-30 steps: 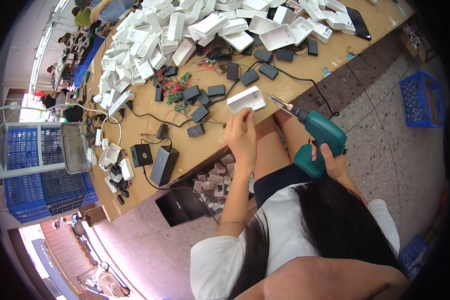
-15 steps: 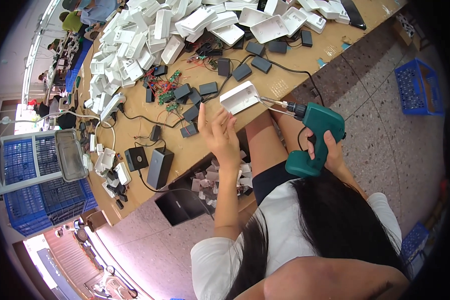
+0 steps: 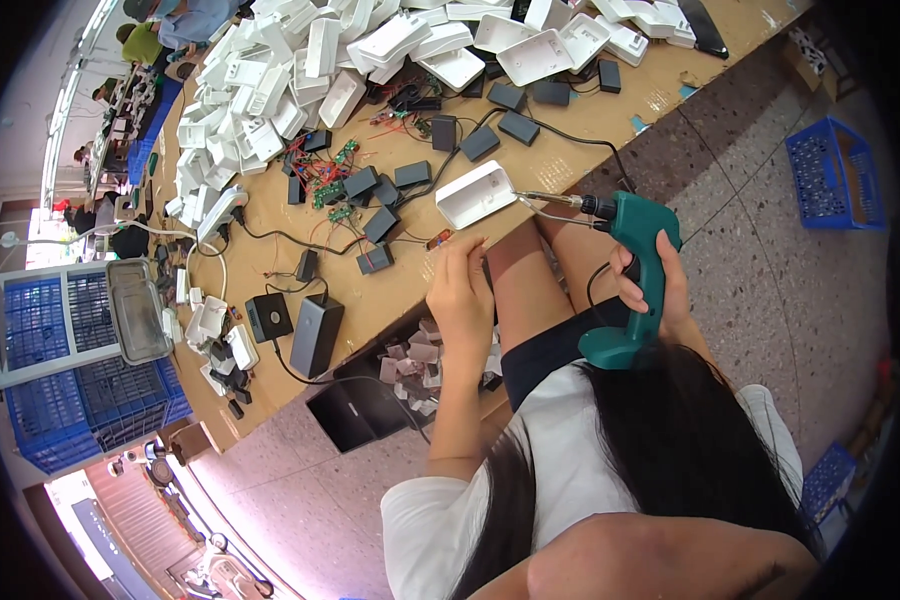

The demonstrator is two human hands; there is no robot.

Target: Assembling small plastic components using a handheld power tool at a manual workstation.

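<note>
My right hand [image 3: 648, 280] grips the handle of a green soldering gun [image 3: 642, 275], its fingers around the front. The gun's thin metal tip points left, close to the right end of a white plastic case [image 3: 477, 196] lying hollow side up at the table's edge. Below that case, my left hand [image 3: 461, 285] is at the table edge with its fingers bent and drawn together. What they hold, if anything, is hidden. A small reddish-brown board [image 3: 438, 239] with thin wires lies just beyond its fingertips.
White cases [image 3: 270, 90] are heaped across the far side of the table [image 3: 385, 310]. Several black boxes [image 3: 380, 222] and green circuit boards with red wires [image 3: 332, 190] lie nearer. Black cables cross the tabletop. A blue crate [image 3: 836, 172] stands on the floor at right.
My left hand has moved right, and its spread fingers have drawn together. The small board now shows beside it. The soldering gun has tilted more upright in my right hand.
</note>
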